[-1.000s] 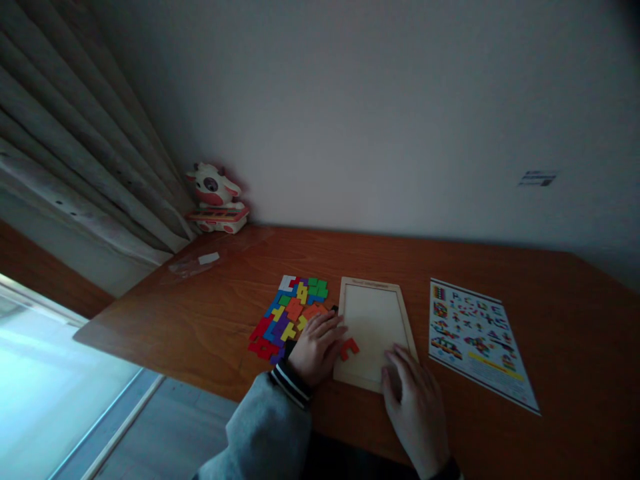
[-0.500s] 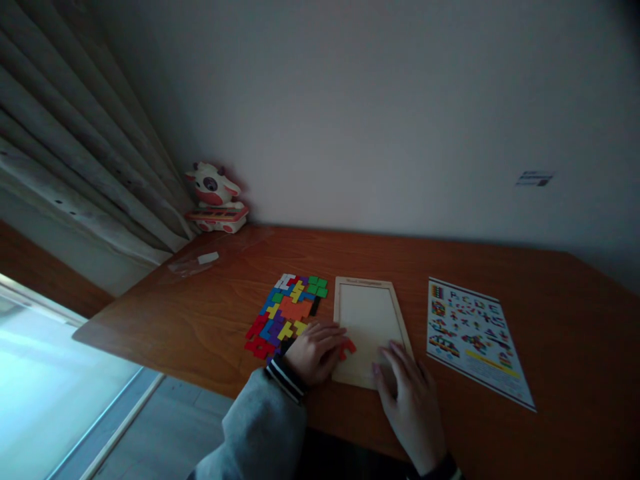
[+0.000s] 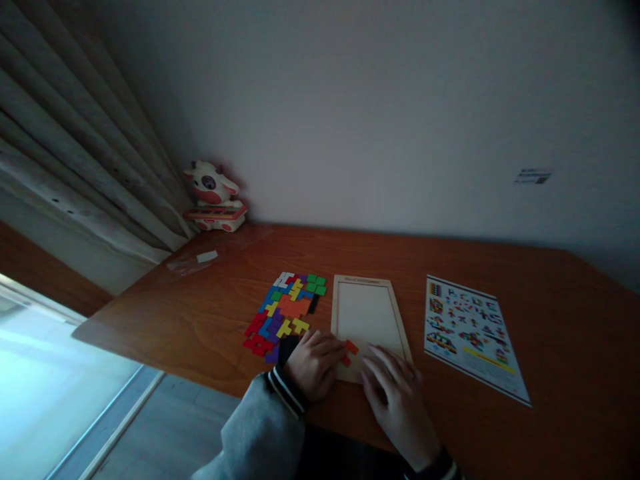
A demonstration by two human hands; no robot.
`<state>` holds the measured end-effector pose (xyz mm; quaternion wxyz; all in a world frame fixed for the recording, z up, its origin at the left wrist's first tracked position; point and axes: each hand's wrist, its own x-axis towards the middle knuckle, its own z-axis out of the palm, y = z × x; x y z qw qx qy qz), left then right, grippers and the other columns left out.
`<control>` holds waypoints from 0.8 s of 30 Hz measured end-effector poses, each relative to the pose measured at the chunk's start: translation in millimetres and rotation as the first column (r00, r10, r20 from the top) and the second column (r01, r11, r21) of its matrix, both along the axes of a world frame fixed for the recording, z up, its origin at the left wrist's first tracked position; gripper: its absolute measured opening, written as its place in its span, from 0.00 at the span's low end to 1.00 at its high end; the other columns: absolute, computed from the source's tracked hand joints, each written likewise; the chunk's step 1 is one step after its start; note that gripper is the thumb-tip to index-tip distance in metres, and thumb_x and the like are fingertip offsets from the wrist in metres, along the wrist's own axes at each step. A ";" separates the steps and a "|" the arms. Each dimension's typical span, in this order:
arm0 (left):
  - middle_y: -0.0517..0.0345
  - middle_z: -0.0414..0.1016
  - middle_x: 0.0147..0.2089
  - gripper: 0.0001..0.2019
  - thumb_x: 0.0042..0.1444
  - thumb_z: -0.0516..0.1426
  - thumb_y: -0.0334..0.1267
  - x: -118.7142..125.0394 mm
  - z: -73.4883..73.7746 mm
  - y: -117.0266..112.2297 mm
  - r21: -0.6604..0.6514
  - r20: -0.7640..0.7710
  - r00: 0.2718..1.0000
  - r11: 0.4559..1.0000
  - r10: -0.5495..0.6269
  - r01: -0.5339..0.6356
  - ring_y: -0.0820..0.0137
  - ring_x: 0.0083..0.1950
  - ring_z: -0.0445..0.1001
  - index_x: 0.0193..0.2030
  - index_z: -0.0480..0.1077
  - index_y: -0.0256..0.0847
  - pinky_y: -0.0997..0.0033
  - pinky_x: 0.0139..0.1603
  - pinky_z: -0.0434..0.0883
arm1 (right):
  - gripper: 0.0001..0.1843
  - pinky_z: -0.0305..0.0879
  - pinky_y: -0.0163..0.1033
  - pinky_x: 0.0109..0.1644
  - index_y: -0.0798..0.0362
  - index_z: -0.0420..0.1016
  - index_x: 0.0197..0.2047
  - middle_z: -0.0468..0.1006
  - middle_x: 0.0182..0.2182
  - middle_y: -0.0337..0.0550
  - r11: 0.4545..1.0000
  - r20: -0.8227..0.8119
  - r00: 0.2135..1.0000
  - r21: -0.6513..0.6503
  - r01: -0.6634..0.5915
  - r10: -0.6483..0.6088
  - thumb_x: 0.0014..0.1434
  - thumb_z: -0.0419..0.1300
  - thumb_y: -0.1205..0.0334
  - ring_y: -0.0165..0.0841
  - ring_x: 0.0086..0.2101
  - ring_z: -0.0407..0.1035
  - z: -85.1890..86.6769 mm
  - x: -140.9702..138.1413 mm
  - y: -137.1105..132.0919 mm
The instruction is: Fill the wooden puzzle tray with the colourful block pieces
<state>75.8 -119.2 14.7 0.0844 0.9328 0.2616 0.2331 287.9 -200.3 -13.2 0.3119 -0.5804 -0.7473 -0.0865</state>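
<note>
A pale wooden puzzle tray (image 3: pixel 367 312) lies flat on the brown desk in front of me. A red puzzle piece (image 3: pixel 349 352) sits in its near left corner. My left hand (image 3: pixel 314 363) rests at that corner with its fingers curled and the fingertips touching the red piece. My right hand (image 3: pixel 397 397) lies flat on the tray's near edge, fingers stretched out toward the red piece. A cluster of several coloured puzzle pieces (image 3: pixel 285 312) lies on the desk just left of the tray.
A printed sheet of coloured patterns (image 3: pixel 470 333) lies to the right of the tray. At the back left, a toy cow (image 3: pixel 213 197) stands by the curtain (image 3: pixel 70 140), with a clear plastic bag (image 3: pixel 193 262) in front. The desk's left edge drops to the floor.
Both hands have drawn nearer to me along the tray. The red piece has slid with the left hand into the tray's near left corner. The right hand has moved left toward it.
</note>
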 end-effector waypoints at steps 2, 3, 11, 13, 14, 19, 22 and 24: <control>0.48 0.78 0.53 0.19 0.59 0.49 0.32 -2.9 -7.3 -4.8 0.018 0.034 0.999 1.000 0.002 -0.002 0.58 0.53 0.72 0.54 0.72 0.39 0.53 0.52 0.68 | 0.15 0.61 0.48 0.55 0.46 0.73 0.54 0.76 0.53 0.43 0.996 0.016 0.996 -0.027 -0.085 0.086 0.65 0.56 0.61 0.39 0.51 0.69 3.8 -2.4 -0.2; 0.48 0.78 0.53 0.20 0.59 0.49 0.32 -4.4 -11.3 -7.1 0.026 0.049 0.999 1.000 -0.001 -0.001 0.58 0.53 0.72 0.55 0.72 0.39 0.53 0.51 0.68 | 0.16 0.61 0.47 0.55 0.45 0.73 0.55 0.76 0.53 0.43 0.992 0.022 0.993 -0.047 -0.116 0.117 0.64 0.56 0.61 0.39 0.52 0.69 5.6 -3.3 -0.2; 0.50 0.77 0.55 0.20 0.58 0.49 0.34 -5.2 -16.0 -13.6 -0.006 0.026 1.000 1.000 -0.006 0.006 0.58 0.53 0.72 0.55 0.72 0.41 0.54 0.50 0.68 | 0.19 0.64 0.47 0.56 0.45 0.71 0.58 0.75 0.55 0.43 0.977 0.031 0.986 -0.143 -0.156 0.162 0.65 0.57 0.55 0.39 0.53 0.69 7.0 -2.4 -0.3; 0.50 0.77 0.55 0.20 0.59 0.48 0.35 -4.1 -12.3 -13.9 -0.012 0.017 1.000 1.000 -0.018 0.018 0.58 0.53 0.71 0.56 0.72 0.42 0.54 0.50 0.67 | 0.20 0.63 0.48 0.57 0.47 0.70 0.59 0.75 0.56 0.44 0.980 0.035 0.989 -0.148 -0.136 0.142 0.65 0.56 0.54 0.40 0.54 0.68 3.8 -2.1 -0.3; 0.50 0.77 0.56 0.20 0.60 0.48 0.35 -3.8 -10.7 -14.3 -0.015 0.009 1.000 1.000 -0.026 0.026 0.58 0.53 0.71 0.56 0.71 0.43 0.54 0.50 0.67 | 0.21 0.62 0.49 0.58 0.47 0.70 0.59 0.75 0.56 0.44 0.981 0.041 0.990 -0.148 -0.124 0.132 0.65 0.56 0.53 0.41 0.55 0.68 2.2 -2.1 -0.4; 0.56 0.77 0.56 0.20 0.61 0.48 0.34 -4.3 -7.1 -16.3 -0.043 0.004 0.996 0.995 -0.094 0.094 0.61 0.55 0.70 0.57 0.70 0.47 0.57 0.52 0.66 | 0.22 0.60 0.50 0.58 0.48 0.68 0.61 0.72 0.59 0.45 0.985 0.064 0.992 -0.143 -0.094 0.104 0.65 0.55 0.51 0.42 0.55 0.67 -3.3 -1.8 -0.7; 0.54 0.76 0.57 0.20 0.61 0.47 0.33 -4.2 -7.6 -15.9 -0.041 0.024 0.999 0.998 -0.045 0.046 0.61 0.55 0.70 0.56 0.71 0.46 0.57 0.52 0.67 | 0.22 0.61 0.50 0.57 0.45 0.68 0.61 0.73 0.58 0.44 0.984 0.069 0.991 -0.144 -0.105 0.116 0.65 0.56 0.54 0.42 0.53 0.68 -5.7 -0.5 -0.7; 0.51 0.75 0.58 0.20 0.60 0.48 0.32 -3.6 -8.1 -15.5 -0.038 0.034 0.999 0.999 0.028 -0.027 0.60 0.55 0.70 0.56 0.71 0.43 0.55 0.52 0.68 | 0.20 0.63 0.49 0.55 0.43 0.69 0.60 0.76 0.54 0.43 0.984 0.063 0.990 -0.130 -0.121 0.130 0.65 0.56 0.56 0.41 0.50 0.70 -7.3 0.3 -0.5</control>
